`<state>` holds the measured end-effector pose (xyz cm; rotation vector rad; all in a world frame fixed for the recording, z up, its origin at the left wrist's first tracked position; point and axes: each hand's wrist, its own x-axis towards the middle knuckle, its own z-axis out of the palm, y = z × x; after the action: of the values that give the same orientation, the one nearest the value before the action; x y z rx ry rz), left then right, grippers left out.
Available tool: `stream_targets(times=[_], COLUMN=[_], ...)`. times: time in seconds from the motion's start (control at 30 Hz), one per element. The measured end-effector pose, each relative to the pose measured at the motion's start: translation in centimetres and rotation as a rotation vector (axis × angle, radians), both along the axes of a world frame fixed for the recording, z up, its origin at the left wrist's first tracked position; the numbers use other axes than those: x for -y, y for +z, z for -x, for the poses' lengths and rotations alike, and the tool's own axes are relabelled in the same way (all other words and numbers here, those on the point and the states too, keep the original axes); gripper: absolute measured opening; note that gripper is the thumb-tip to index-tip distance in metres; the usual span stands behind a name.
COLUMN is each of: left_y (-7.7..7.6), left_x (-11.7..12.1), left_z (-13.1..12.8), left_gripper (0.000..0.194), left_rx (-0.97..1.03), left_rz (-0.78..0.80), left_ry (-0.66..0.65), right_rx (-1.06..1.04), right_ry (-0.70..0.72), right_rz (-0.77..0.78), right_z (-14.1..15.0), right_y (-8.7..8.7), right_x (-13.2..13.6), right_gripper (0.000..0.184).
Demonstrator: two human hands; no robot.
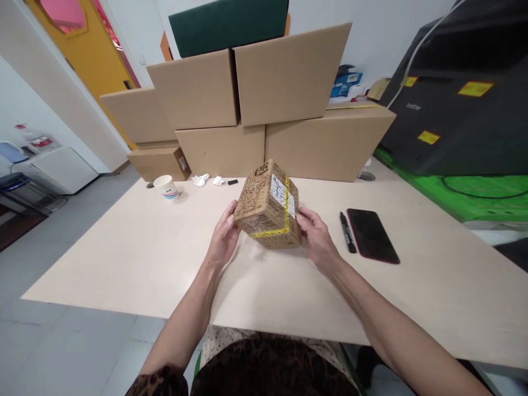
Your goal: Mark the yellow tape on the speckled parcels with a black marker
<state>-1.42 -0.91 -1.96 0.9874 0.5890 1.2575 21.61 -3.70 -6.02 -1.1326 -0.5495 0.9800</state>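
Tilted above the table, a small cardboard box (258,201) with dark speckled print is held between my two hands. A white shipping label and a yellow strap run over its faces. My left hand (225,236) grips the box's left lower corner, its fingers partly hidden behind the cardboard. On the opposite side, my right hand (315,234) is closed on the right edge, thumb toward me. To the right of that hand lie a black marker (347,233) and a black phone or tablet (372,235) with a red edge.
Large cardboard boxes (223,151) form a stacked wall along the table's back, topped by a dark green box (229,25). A paper cup (165,187), crumpled tissues (200,180) and a small black piece (232,182) sit before them. A black-covered machine (457,115) stands right.
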Motion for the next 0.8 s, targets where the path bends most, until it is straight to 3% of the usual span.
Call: stream_targets(times=[0.23,0.47,0.67,0.8], left_y=[-0.3,-0.4,-0.7,-1.3], left_x=[0.5,0.7,0.3,0.0], left_z=[-0.6,-0.9,-0.3,0.1], left_gripper=[0.067,0.076,0.075,0.072], left_rx=[-0.093,-0.235,-0.242,-0.306], left_rz=[-0.012,-0.093,-0.198,-0.280], left_ry=[-0.215,-0.216,-0.174,-0.158], right_rx=[-0.003,-0.071,-0.178,-0.143], right_ry=[0.141,0.296,0.269,0.236], right_rz=[0.066,0.010,-0.120,-0.188], right_z=[0.0,0.7,0.6,0.5], right_y=[0.8,1.2,1.6,2.0], right_x=[0.4,0.6,0.7,0.9], right_gripper=[0.026,0.023,0.029,0.026])
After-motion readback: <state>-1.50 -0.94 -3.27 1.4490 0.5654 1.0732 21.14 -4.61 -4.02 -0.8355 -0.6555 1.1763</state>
